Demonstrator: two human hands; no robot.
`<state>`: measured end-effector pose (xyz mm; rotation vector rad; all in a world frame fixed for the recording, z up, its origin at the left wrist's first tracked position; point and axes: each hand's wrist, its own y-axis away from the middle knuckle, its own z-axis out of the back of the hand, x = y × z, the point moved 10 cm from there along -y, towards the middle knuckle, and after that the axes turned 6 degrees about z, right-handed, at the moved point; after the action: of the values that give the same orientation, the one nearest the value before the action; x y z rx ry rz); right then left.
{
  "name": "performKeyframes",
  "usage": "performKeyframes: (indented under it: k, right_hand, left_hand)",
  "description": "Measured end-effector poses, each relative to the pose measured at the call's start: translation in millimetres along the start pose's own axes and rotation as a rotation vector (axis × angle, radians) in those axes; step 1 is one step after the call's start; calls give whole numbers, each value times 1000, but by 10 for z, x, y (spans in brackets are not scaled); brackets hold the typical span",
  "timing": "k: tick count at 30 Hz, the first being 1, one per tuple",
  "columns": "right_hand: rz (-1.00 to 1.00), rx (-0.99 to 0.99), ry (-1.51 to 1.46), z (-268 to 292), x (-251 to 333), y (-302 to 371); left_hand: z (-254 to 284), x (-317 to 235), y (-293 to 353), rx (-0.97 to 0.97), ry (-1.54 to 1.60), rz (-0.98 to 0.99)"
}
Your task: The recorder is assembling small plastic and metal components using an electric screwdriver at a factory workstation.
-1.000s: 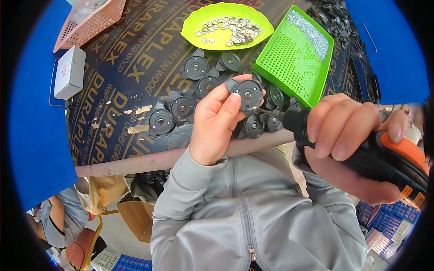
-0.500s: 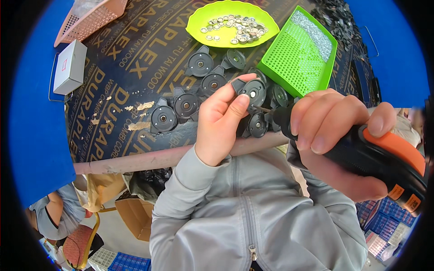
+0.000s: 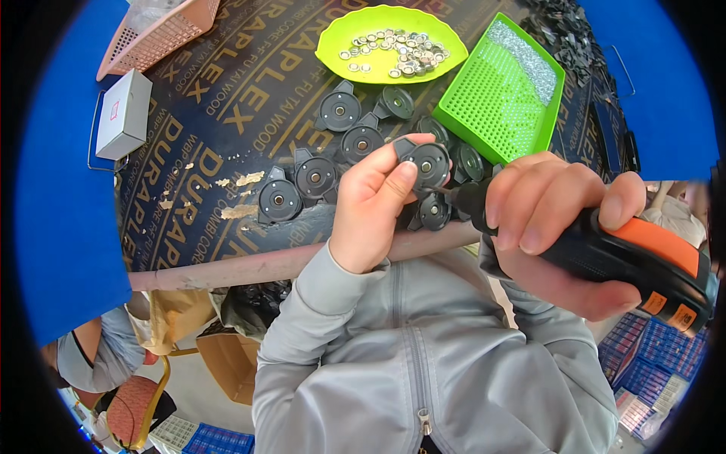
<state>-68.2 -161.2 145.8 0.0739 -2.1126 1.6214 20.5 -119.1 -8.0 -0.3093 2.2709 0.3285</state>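
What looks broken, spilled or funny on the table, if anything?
The dark tabletop looks damaged: ragged pale patches show left of the round black parts, as if its surface had peeled or been scraped away. Nothing looks clearly spilled; the silver discs lie inside the yellow-green bowl.

The power screwdriver [image 3: 639,265] is black and orange, the lugged disc [image 3: 429,163] dark grey, the bowl [image 3: 333,47] lime-green, the bench [image 3: 174,98] black, gold-lettered.
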Motion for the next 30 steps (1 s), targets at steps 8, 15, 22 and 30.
performKeyframes:
  k: [8,15,22,30]
  right_hand:
    - [42,10,59,27,41,33]
    - [23,-168,222,334,310,-213]
    - [-233,-257,521,1220,-323,-203]
    - [-367,-152,702,1283,-334,-53]
  left_hand:
    - [-17,2,-23,20,-21,-12]
    - [-117,-255,17,-7,-191,-214]
    - [-136,-255,50,21,87,-135]
    - [-157,-316,214,2,-36,-38]
